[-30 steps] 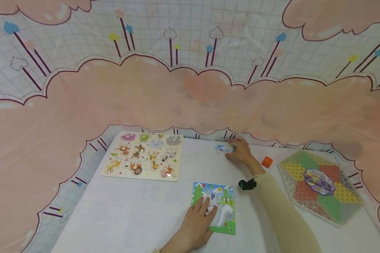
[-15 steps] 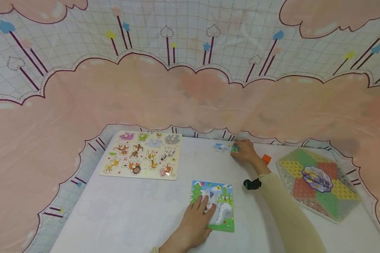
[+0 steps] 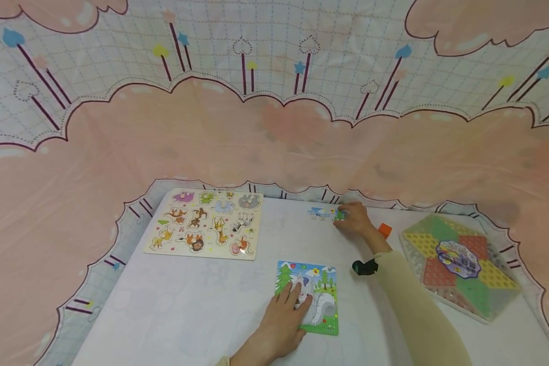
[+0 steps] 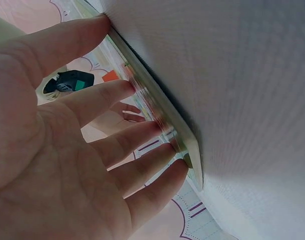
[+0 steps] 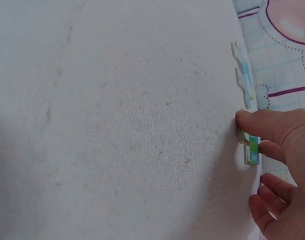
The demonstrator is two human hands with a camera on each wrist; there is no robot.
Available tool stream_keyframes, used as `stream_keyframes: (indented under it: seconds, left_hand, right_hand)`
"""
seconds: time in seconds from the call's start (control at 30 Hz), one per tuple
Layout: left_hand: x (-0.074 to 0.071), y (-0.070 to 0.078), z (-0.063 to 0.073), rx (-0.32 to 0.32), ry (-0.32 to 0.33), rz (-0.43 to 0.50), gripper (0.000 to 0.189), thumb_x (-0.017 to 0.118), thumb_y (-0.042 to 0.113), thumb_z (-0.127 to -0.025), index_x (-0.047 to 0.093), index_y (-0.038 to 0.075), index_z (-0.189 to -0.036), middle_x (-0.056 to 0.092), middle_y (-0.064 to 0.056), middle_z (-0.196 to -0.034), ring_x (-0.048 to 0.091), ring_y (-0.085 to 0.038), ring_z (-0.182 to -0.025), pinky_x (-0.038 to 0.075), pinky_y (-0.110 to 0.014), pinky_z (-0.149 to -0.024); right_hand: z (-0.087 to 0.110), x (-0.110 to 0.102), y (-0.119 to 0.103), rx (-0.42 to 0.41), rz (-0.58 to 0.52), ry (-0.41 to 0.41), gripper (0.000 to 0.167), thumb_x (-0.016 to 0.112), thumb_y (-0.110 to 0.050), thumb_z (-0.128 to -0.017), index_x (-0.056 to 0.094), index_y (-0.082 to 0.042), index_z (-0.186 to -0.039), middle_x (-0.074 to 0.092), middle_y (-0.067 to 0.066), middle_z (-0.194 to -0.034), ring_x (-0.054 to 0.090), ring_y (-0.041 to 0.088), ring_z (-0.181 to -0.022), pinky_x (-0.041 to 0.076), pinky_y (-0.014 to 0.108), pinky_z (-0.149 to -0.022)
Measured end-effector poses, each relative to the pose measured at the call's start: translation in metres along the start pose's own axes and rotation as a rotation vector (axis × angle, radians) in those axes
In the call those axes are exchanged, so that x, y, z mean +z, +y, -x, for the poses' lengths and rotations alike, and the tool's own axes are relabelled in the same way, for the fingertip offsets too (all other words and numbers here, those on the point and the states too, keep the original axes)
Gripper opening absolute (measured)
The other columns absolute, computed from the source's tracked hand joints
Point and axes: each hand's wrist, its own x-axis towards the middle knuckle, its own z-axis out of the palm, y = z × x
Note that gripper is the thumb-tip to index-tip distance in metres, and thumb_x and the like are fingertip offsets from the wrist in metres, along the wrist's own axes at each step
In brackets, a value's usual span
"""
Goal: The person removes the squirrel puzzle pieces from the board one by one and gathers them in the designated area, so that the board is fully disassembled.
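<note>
In the head view my left hand [image 3: 281, 320] rests flat with fingers spread on a square jigsaw puzzle [image 3: 325, 310] showing a grey squirrel-like animal and trees. The left wrist view shows its fingertips touching the puzzle's top, the thumb at the edge. At the far side of the table my right hand [image 3: 357, 221] pinches a green and blue puzzle piece [image 5: 251, 154] between thumb and forefinger. Just left of it lie blue sky puzzle pieces [image 3: 319, 212], in line with the pinched one. Part of the pinched piece is hidden by the thumb.
A wooden animal peg puzzle [image 3: 206, 223] lies at the back left. An orange block [image 3: 385, 231] sits beside my right wrist. A hexagonal game box [image 3: 459, 267] stands on the right. A patterned cloth [image 3: 274, 142] rises behind the table [image 3: 187, 310].
My right hand has shifted slightly right along the row of pieces, uncovering more of it, and then stayed still. The left hand stays on the squirrel puzzle.
</note>
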Motion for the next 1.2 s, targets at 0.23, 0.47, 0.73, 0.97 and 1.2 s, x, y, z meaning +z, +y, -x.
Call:
stream_keyframes:
  seconds: [0.23, 0.47, 0.73, 0.97, 1.2]
  left_hand:
    - [0.0, 0.0, 0.001, 0.005, 0.007, -0.007, 0.065, 0.07, 0.043, -0.088, 0.05, 0.019, -0.145, 0.038, -0.015, -0.153, 0.033, -0.034, -0.141, 0.039, -0.044, -0.106]
    - [0.002, 0.001, 0.0, 0.009, 0.028, 0.037, 0.065, 0.072, 0.039, -0.086, 0.052, 0.015, -0.144, 0.038, -0.018, -0.152, 0.034, -0.037, -0.14, 0.04, -0.047, -0.105]
    - [0.001, 0.002, 0.0, -0.001, 0.039, 0.039, 0.065, 0.074, 0.037, -0.086, 0.053, 0.015, -0.143, 0.04, -0.018, -0.15, 0.036, -0.037, -0.138, 0.041, -0.047, -0.105]
    - [0.004, 0.006, 0.001, -0.019, 0.034, -0.041, 0.064, 0.073, 0.04, -0.086, 0.054, 0.017, -0.142, 0.044, -0.016, -0.148, 0.041, -0.035, -0.133, 0.046, -0.045, -0.098]
    - [0.005, 0.014, 0.001, -0.048, 0.044, -0.097, 0.061, 0.075, 0.038, -0.085, 0.057, 0.015, -0.139, 0.048, -0.017, -0.144, 0.044, -0.035, -0.13, 0.049, -0.042, -0.094]
  right_hand:
    - [0.007, -0.006, -0.005, -0.02, -0.055, 0.035, 0.056, 0.069, -0.02, -0.089, 0.052, 0.012, -0.132, 0.043, 0.032, -0.139, 0.031, 0.048, -0.133, 0.022, 0.059, -0.111]
    - [0.051, 0.004, -0.031, -0.209, -0.058, 0.171, 0.038, 0.071, -0.011, -0.087, 0.063, 0.009, -0.119, 0.057, 0.028, -0.115, 0.056, 0.04, -0.104, 0.046, 0.053, -0.088]
    - [0.114, 0.044, -0.065, -0.295, -0.03, -0.053, 0.025, 0.075, -0.017, -0.086, 0.071, -0.007, -0.108, 0.06, 0.001, -0.098, 0.059, 0.017, -0.091, 0.051, 0.036, -0.08]
    - [0.135, 0.062, -0.076, -0.327, -0.022, -0.087, 0.023, 0.074, -0.019, -0.087, 0.072, -0.007, -0.107, 0.057, -0.003, -0.093, 0.054, 0.012, -0.081, 0.048, 0.03, -0.074]
    - [0.137, 0.073, -0.087, -0.33, 0.003, -0.083, 0.028, 0.073, -0.021, -0.087, 0.073, -0.004, -0.11, 0.055, -0.006, -0.09, 0.05, 0.008, -0.076, 0.044, 0.025, -0.066]
